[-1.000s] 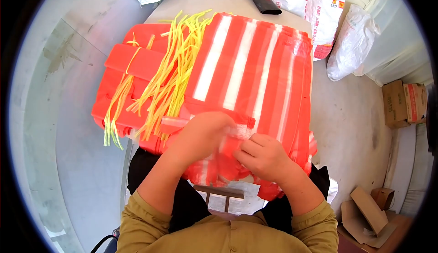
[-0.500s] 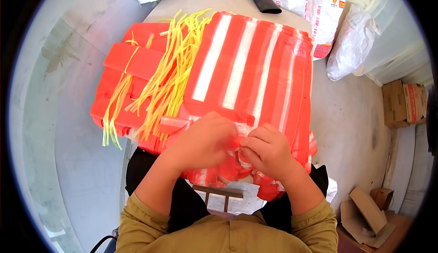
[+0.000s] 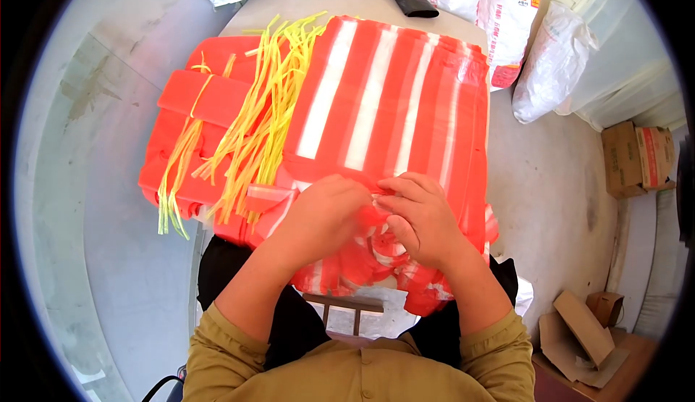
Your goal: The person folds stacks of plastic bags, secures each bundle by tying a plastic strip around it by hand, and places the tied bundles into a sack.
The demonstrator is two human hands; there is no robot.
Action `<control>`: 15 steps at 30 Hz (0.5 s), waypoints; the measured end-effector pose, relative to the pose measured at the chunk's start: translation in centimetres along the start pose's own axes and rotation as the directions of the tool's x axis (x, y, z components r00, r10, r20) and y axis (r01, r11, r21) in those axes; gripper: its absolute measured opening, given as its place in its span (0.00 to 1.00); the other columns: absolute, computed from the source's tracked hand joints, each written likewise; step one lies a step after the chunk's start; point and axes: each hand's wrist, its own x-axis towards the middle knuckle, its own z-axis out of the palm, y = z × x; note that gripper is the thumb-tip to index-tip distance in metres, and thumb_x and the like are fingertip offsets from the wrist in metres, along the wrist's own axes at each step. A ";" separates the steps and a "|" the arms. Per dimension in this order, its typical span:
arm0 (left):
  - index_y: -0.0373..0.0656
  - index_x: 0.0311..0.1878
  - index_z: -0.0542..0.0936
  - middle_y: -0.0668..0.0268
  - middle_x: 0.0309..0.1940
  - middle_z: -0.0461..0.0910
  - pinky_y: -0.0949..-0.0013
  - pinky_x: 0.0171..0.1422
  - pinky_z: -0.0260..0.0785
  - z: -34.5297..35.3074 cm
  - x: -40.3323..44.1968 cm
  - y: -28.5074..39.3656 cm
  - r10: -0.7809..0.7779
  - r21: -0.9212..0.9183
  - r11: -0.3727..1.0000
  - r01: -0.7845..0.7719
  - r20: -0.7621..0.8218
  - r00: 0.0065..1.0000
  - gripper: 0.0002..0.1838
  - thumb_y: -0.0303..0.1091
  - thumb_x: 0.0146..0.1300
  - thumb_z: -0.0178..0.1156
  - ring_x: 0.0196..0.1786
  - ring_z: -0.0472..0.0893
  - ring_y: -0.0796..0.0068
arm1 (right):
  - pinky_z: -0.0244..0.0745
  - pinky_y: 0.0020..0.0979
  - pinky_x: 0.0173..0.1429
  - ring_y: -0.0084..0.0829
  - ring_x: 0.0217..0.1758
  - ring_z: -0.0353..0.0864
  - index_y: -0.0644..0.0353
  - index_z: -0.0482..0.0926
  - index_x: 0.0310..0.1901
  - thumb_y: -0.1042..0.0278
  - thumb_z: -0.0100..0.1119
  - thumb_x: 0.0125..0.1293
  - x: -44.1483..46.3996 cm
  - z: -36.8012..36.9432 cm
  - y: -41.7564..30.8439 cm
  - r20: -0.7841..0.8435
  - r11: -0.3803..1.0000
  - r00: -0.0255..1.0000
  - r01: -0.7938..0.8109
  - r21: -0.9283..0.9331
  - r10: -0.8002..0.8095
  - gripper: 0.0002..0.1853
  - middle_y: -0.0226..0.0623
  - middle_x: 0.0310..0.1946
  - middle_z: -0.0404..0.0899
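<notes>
Pinching crumpled red-and-white plastic [image 3: 391,248] in the right hand [image 3: 426,221]; curling the left hand [image 3: 326,217] beside it, fingertips too hidden to tell whether gripping. Spread just beyond on the worktop [image 3: 289,5], at the near edge of the striped stack [image 3: 376,98], beside yellow strips [image 3: 269,116] lying over folded red plastic [image 3: 210,99].

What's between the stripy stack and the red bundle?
Long yellow strips lie between the stripy stack and the red bundle, in the head view.
</notes>
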 end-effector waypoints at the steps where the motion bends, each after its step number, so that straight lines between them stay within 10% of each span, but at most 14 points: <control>1: 0.40 0.44 0.84 0.58 0.43 0.86 0.53 0.52 0.76 0.3 0.0 0.0 -0.031 0.002 1.000 0.031 0.002 1.000 0.14 0.19 0.53 0.64 0.47 0.82 0.49 | 0.70 0.49 0.74 0.50 0.68 0.76 0.64 0.87 0.53 0.62 0.59 0.72 0.0 -0.3 0.1 0.040 0.999 0.999 -0.015 0.039 0.013 0.17 0.44 0.64 0.82; 8: 0.37 0.48 0.82 0.47 0.39 0.83 0.44 0.53 0.75 0.8 0.4 0.4 -0.261 -0.066 0.963 0.260 -0.019 0.965 0.11 0.25 0.63 0.60 0.48 0.82 0.40 | 0.73 0.44 0.72 0.46 0.68 0.78 0.62 0.86 0.57 0.64 0.64 0.72 -1.4 -2.7 1.1 0.036 0.910 0.951 -0.304 0.283 0.307 0.16 0.42 0.64 0.82; 15: 0.37 0.48 0.81 0.48 0.38 0.83 0.50 0.49 0.74 1.1 0.4 0.5 -0.283 -0.098 0.955 0.279 -0.038 0.958 0.08 0.26 0.68 0.61 0.45 0.83 0.44 | 0.77 0.43 0.65 0.45 0.61 0.81 0.61 0.86 0.56 0.65 0.72 0.65 -2.0 -4.5 0.9 -0.035 0.986 0.991 -0.131 -0.099 0.129 0.19 0.41 0.60 0.84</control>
